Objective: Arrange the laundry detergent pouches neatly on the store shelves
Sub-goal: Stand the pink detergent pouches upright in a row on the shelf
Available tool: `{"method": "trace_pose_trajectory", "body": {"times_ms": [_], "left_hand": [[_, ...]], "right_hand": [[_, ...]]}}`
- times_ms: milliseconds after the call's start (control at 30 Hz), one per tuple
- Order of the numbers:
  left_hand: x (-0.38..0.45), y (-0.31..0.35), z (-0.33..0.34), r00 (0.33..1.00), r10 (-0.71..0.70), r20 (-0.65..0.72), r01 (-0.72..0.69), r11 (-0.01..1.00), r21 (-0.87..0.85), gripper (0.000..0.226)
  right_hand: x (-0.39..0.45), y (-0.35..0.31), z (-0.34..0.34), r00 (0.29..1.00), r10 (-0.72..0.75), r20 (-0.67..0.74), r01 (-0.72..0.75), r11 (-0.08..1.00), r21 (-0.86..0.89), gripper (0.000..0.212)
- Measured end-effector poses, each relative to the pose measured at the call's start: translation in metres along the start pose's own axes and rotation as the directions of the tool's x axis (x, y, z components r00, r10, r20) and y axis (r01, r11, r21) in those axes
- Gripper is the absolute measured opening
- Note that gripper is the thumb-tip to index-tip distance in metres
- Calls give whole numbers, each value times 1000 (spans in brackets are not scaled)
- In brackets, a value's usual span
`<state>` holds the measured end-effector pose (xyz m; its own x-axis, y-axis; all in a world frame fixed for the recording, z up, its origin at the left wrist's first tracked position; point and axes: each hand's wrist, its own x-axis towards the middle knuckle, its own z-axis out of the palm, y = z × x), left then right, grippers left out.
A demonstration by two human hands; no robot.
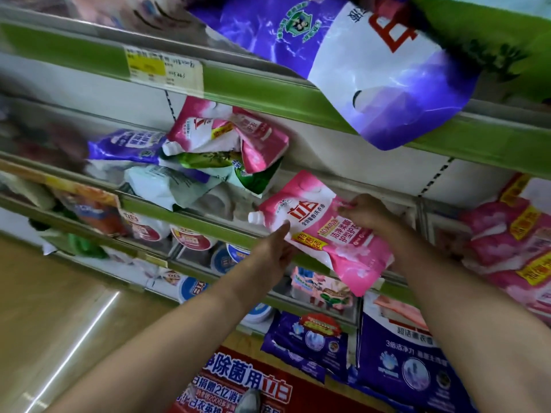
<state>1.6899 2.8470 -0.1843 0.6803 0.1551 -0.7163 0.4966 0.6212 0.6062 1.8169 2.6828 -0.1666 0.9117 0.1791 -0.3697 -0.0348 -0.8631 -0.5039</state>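
Note:
I hold a pink-and-white detergent pouch (322, 231) with a white spout at the front edge of the middle shelf (208, 225). My left hand (275, 251) supports its lower left edge with fingers along the underside. My right hand (365, 213) pinches its upper right edge. To the left on the same shelf lies a messy heap of pouches: a pink one (229, 135), a green one (226, 168) and a purple one (128, 144). More pink pouches (512, 242) are stacked at the right.
A large purple-and-white pouch (357, 64) hangs over the upper shelf's green rail (268, 90). Lower shelves hold tubs (193, 236) and purple bags (408, 359). A red floor mat (244, 383) and tan floor lie below.

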Motion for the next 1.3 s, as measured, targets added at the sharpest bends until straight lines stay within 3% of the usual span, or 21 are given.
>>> {"method": "trace_pose_trajectory", "body": {"times_ms": [133,267,433,533,633,733,867,967,1067,1133,1200,1300], "left_hand": [[0,5,1,999,32,-14,-32,999,-11,22],[-8,6,9,994,105,17,-105,994,-38,11],[-12,-4,15,966,253,50,-248,965,-88,31],[-9,-4,10,936,345,76,-349,936,43,29],[-10,-1,8,918,376,125,-387,919,74,18],[-16,7,14,892,392,225,-416,906,73,27],[-27,15,22,854,384,350,-438,895,86,34],[-36,22,22,826,400,397,-483,866,132,30],[-41,23,12,772,433,465,-563,805,185,30],[-43,13,-3,718,370,589,-615,733,290,49],[-50,-7,-16,663,167,730,-619,670,410,67],[-64,-33,-23,671,-26,741,-550,653,521,67]], "right_hand": [[-11,4,-12,1000,-1,15,-2,979,202,28],[-36,13,-28,990,-3,139,-68,863,500,34],[-54,22,-27,970,-63,237,-118,725,678,46],[-61,22,-19,981,-34,194,-120,674,729,40],[-67,23,-21,970,-48,237,-150,652,743,28],[-74,26,-32,958,-68,279,-175,635,753,34],[-88,26,-33,967,-122,224,-129,524,842,37],[-104,30,-27,980,-146,135,-74,363,929,52],[-128,33,-22,991,-124,44,-16,216,976,36],[-144,34,-19,998,-68,2,9,158,987,30],[-157,35,-20,1000,-6,-6,7,85,996,26],[-174,36,-26,998,24,65,-64,-42,997,28]]}}
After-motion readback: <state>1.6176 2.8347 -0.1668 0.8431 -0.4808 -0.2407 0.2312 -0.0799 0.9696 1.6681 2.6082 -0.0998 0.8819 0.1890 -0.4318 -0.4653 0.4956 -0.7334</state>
